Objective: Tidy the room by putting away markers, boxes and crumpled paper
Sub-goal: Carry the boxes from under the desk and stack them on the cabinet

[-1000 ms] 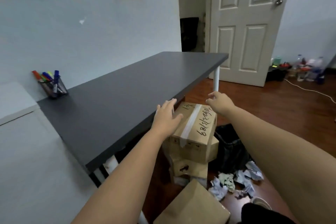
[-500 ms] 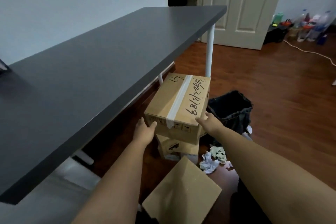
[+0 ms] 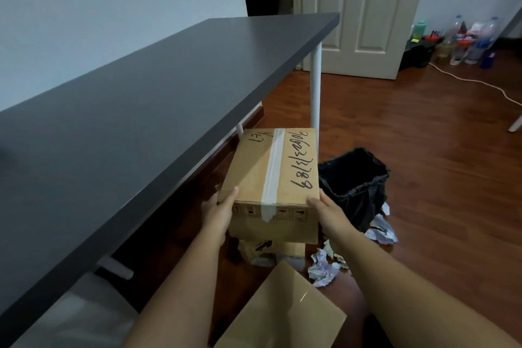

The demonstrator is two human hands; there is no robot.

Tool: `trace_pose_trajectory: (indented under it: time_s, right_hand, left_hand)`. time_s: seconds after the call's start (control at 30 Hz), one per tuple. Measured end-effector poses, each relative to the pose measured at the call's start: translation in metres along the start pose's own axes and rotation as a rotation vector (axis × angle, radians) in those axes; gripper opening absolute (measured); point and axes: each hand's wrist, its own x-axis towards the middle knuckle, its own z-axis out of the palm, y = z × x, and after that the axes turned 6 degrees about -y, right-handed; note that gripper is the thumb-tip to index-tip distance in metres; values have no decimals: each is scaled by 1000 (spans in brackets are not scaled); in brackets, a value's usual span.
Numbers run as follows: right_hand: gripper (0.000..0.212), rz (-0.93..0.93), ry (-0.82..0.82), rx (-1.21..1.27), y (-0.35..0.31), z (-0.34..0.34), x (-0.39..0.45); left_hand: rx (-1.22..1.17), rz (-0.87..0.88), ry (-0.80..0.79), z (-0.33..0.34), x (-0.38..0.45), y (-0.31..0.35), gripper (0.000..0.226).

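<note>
A taped box [image 3: 271,169] with handwriting on its top is held between both hands beside the long edge of the dark worktop [image 3: 141,110], near that edge's far corner and white leg [image 3: 315,85]. The left hand [image 3: 219,213] is pressed against the box's near left corner, thumb laid on the top edge; the rest of its grip is hidden behind the side, so how the fingers lie cannot be told. The right hand [image 3: 324,210] is set at the near right corner, thumb on the top edge, its other fingers likewise hidden. The box is seen directly over a smaller box [image 3: 271,248]; whether the two touch cannot be told. A third, plain box [image 3: 282,311] lies nearest the camera on the wooden floor [image 3: 437,150]. Crumpled paper [image 3: 323,270] is scattered on the floor just right of the boxes, and more is seen by the foot of a black bin [image 3: 356,183], which stands just right of the held box. A white door [image 3: 364,8] is seen beyond the worktop's far end, with bottles [image 3: 466,39] gathered on the floor by the far right wall and a white cable [image 3: 474,82] run across the floor near them.
</note>
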Motion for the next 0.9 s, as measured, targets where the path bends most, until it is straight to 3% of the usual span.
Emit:
trace_pose_trajectory:
  time_s: [0.17,0.37,0.57,0.9]
  right_hand:
    - [27,35,158,259,-12,-22,-34]
    - [17,-37,187,430,-14,-66,-99]
    - [37,-183,262,576,-43,-106,-152]
    - [45,-591,97,613,-143,-112,-236]
  left_hand:
    - [-230,51,1,26,-59,12,40]
    - [-241,152,-117,45,-122,39,43]
    - [-205,346,-235,68,-170,84,53]
    - [-362,702,-299,44,-251,186,69]
